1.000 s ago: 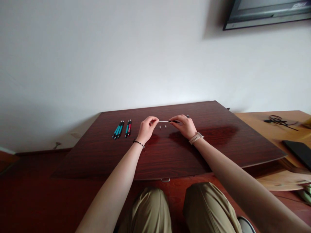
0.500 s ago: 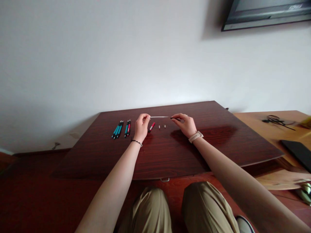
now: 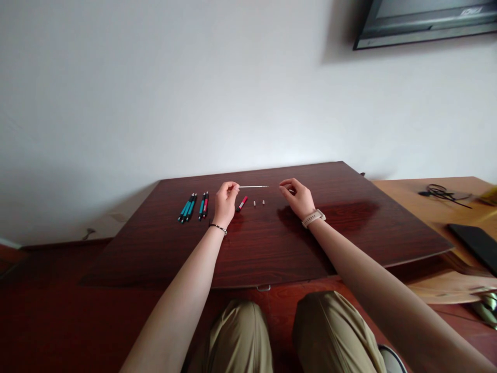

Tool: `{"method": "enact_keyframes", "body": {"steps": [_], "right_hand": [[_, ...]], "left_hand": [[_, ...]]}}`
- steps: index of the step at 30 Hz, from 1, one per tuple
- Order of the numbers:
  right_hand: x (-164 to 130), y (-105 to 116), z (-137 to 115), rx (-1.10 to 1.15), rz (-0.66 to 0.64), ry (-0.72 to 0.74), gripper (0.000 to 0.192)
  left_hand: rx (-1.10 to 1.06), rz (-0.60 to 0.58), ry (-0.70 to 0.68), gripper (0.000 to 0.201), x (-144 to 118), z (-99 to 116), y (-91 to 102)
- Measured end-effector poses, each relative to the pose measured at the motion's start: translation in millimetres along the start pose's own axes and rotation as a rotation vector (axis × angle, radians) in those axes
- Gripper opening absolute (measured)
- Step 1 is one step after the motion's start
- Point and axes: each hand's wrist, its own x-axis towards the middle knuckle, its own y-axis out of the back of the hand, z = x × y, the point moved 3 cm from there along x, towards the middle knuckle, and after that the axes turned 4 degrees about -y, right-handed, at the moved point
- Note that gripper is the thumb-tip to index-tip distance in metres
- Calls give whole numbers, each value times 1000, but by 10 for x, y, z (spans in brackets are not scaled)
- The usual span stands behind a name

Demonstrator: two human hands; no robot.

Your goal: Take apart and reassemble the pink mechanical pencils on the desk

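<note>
My left hand (image 3: 225, 201) pinches one end of a thin white pen refill (image 3: 254, 186), which points right, level above the dark wooden table (image 3: 272, 243). My right hand (image 3: 297, 198) hovers just right of the refill's free tip with its fingers curled; I cannot see whether it holds anything. On the table below the refill lie a short red pen part (image 3: 242, 203) and two tiny pale parts (image 3: 259, 202). To the left lie teal pens (image 3: 188, 207) and a teal and red pair (image 3: 204, 204).
A lighter wooden table on the right carries a black cable (image 3: 442, 191) and a flat black object (image 3: 476, 241). A wall-mounted screen (image 3: 423, 20) hangs at the top right. My knees sit below the table's near edge.
The refill has come out of the black pen part, and my hands have drawn apart. My left hand moved left with the refill, uncovering the red part. The black part is no longer visible.
</note>
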Motion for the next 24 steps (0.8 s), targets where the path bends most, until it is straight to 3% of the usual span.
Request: {"method": "enact_keyframes", "body": {"steps": [8, 14, 24], "right_hand": [[20, -50, -34, 47, -31, 68, 31], [20, -69, 20, 235, -60, -37, 34], [-50, -92, -137, -2, -227, 110, 38]], "left_hand": [[8, -17, -4, 19, -15, 55, -22], [10, -47, -7, 19, -30, 74, -67], [45, -81, -24, 19, -37, 138, -74]]}}
